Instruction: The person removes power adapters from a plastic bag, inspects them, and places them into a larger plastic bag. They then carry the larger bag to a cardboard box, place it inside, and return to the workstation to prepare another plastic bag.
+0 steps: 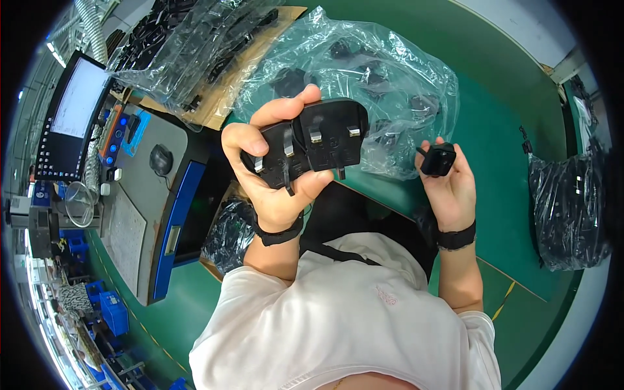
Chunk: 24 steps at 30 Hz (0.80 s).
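Held up at the middle of the view, my left hand (279, 205) is closed round two black three-pin plug adapters, one on the right (333, 146) and one on the left (276, 166). They sit side by side with metal-tipped pins facing me. My right hand (455, 195) grips a smaller black plug-like piece (439, 159) in its fingers; its exact kind is hard to make out. Beyond both hands, a clear plastic bag (406, 78) with several dark pieces in it lies on the green table (497, 140).
A cardboard box (224, 107) with bagged black parts stands at the far left. Further left are a monitor (71, 117), a mouse (161, 159) and a grey, blue-edged bench (133, 214). A black plastic-wrapped bundle (569, 214) sits at the right, another (231, 234) beside my left forearm.
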Each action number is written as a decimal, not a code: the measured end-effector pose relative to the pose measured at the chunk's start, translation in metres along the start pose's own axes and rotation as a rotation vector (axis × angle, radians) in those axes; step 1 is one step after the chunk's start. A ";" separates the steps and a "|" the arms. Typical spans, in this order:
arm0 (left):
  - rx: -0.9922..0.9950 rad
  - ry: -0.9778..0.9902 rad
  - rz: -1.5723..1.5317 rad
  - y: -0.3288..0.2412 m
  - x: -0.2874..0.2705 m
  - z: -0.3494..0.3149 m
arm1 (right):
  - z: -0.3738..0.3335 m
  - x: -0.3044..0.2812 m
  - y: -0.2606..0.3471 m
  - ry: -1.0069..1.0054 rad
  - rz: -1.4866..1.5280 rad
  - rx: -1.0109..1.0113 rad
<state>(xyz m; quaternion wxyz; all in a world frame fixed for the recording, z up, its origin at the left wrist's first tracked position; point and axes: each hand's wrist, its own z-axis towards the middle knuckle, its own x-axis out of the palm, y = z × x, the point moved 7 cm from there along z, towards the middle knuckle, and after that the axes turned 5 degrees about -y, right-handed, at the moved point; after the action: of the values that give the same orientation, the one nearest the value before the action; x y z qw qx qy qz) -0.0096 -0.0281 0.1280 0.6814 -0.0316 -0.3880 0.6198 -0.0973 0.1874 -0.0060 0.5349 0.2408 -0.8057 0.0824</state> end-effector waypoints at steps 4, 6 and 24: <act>-0.008 -0.018 -0.027 0.005 -0.004 0.000 | -0.010 0.023 -0.015 0.115 -0.050 0.188; 0.004 0.030 -0.024 0.005 -0.002 0.001 | -0.004 0.018 -0.009 0.174 -0.052 0.138; -0.026 0.003 -0.041 0.018 -0.006 -0.001 | 0.001 0.023 0.026 0.197 -0.033 0.051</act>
<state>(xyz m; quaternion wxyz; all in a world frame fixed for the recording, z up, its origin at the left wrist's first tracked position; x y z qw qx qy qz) -0.0231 -0.0285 0.1146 0.6942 -0.0335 -0.3955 0.6005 -0.1175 0.2023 0.0176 0.6063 0.2584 -0.7429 0.1173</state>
